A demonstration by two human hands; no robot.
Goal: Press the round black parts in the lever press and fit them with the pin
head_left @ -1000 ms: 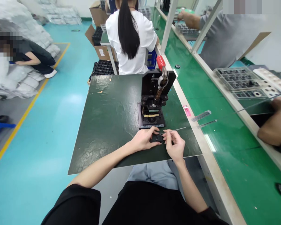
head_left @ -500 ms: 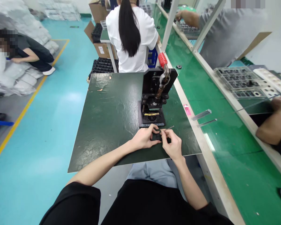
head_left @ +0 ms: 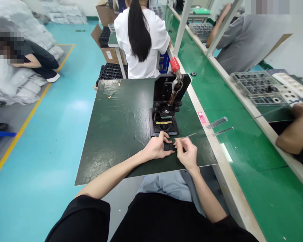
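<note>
My left hand is curled around a small black part, thumb and forefinger gripping its sides just above the table. Close against it on the right, my right hand pinches a thin metal strip, whose far end sticks out to the right beyond the fingers. Its other end is hidden at the black part. Just beyond both hands stands a black toggle press with a red grip pointing up. A yellow strip lies across the press's base.
The dark green table carries the press. At right runs a green conveyor belt, with bundled metal strips and a pink tag on its near rail. A co-worker in white sits ahead; others are right and left.
My right hand has shifted slightly right and turned. The thin strip now reaches further right and lies flatter. My left hand stays on the black part. A grey-shirted co-worker has raised an arm.
</note>
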